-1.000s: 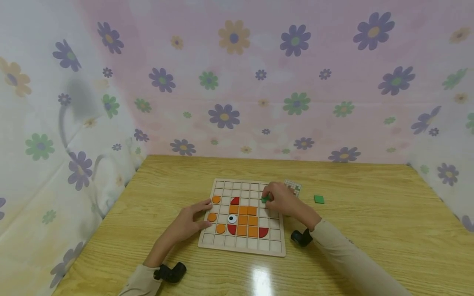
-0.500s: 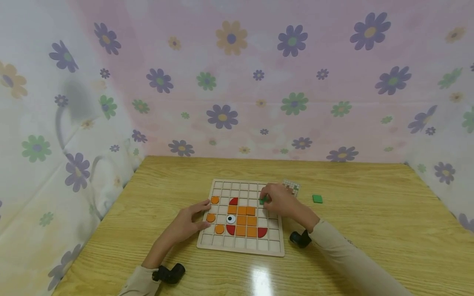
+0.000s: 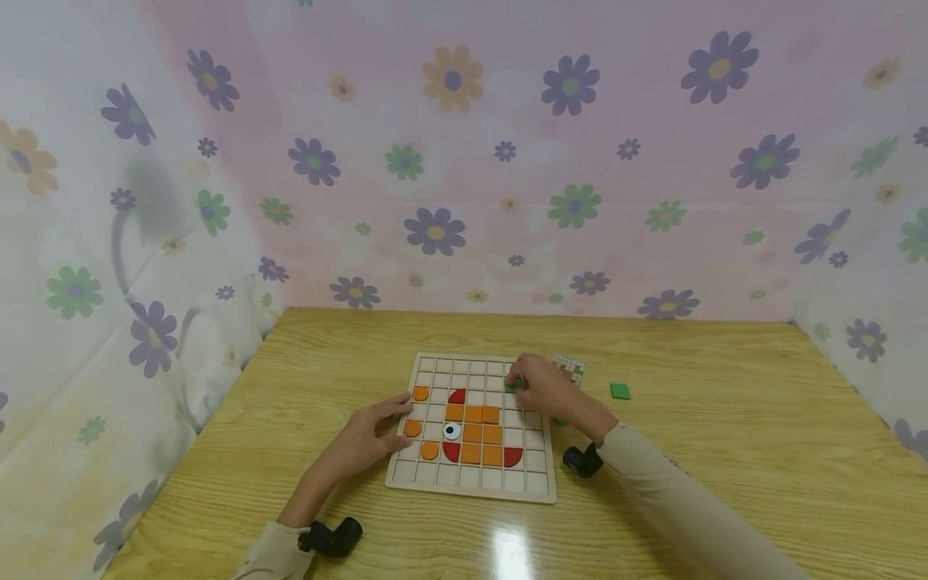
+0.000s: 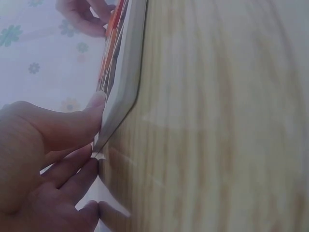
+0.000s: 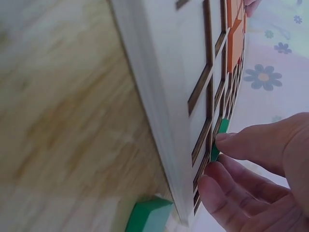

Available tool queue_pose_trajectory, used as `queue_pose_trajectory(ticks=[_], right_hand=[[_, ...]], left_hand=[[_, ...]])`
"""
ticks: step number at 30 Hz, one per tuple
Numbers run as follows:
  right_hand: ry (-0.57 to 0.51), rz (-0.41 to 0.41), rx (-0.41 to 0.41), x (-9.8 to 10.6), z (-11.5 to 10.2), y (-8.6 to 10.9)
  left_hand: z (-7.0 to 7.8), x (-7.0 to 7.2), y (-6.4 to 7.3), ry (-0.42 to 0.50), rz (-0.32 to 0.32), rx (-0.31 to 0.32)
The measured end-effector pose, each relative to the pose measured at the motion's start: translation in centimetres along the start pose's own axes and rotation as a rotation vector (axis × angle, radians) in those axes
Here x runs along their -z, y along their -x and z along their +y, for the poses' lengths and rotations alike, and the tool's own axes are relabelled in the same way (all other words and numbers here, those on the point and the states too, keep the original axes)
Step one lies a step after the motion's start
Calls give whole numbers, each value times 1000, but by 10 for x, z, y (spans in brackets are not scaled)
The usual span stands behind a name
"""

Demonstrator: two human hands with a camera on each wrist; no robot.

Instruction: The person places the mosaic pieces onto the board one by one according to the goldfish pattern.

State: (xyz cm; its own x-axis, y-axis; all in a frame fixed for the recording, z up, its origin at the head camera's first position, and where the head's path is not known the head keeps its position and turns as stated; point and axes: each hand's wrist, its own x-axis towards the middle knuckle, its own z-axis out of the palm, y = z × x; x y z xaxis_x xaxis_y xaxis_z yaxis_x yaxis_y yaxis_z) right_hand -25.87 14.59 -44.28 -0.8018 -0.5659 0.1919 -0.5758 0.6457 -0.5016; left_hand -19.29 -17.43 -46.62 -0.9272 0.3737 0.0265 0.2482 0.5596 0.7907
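Observation:
A pale wooden grid board lies on the table. My left hand rests at its left edge; in the left wrist view the thumb touches the rim and the other fingers stay beside it. Over the upper right cells, my right hand pinches a green tile between thumb and fingertips. On the board, orange square tiles, red quarter-round tiles and a round eye tile form a fish-like shape. Several orange discs sit left of it.
A small pattern card lies behind my right hand, partly covered. One green tile lies farther right on the table. Another green piece is close to the board's right edge, below my wrist. A flowered cloth hangs behind the table.
My right hand has shifted slightly toward the board's far edge with the green tile. A green piece beside the right edge now shows under the wrist. My left hand stays in place.

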Motion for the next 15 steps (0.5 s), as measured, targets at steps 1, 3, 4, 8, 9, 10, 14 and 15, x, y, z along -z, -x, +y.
queue_pose_trajectory(ticks=[1,3,4,8,9,10,14,15], right_hand=[[3,-1,0,0,0,1],[4,-3,6,1,0,2],[4,-3,6,1,0,3],[-9,7,6,2,1,3],[-8,11,7,2,1,3],[-5,15,11,2,2,3],[23,18,-11,5,3,8],[34,19,-21,6,3,10]], left_hand=[[0,0,0,-1,0,-3],[1,1,1,-2,1,-4],[1,1,1,-2,2,-4],[2,2,2,-9,2,-11],[2,2,2,-10,2,-14],[2,2,2,-9,2,-16],[2,2,1,3,0,-17],[1,1,1,2,0,-22]])
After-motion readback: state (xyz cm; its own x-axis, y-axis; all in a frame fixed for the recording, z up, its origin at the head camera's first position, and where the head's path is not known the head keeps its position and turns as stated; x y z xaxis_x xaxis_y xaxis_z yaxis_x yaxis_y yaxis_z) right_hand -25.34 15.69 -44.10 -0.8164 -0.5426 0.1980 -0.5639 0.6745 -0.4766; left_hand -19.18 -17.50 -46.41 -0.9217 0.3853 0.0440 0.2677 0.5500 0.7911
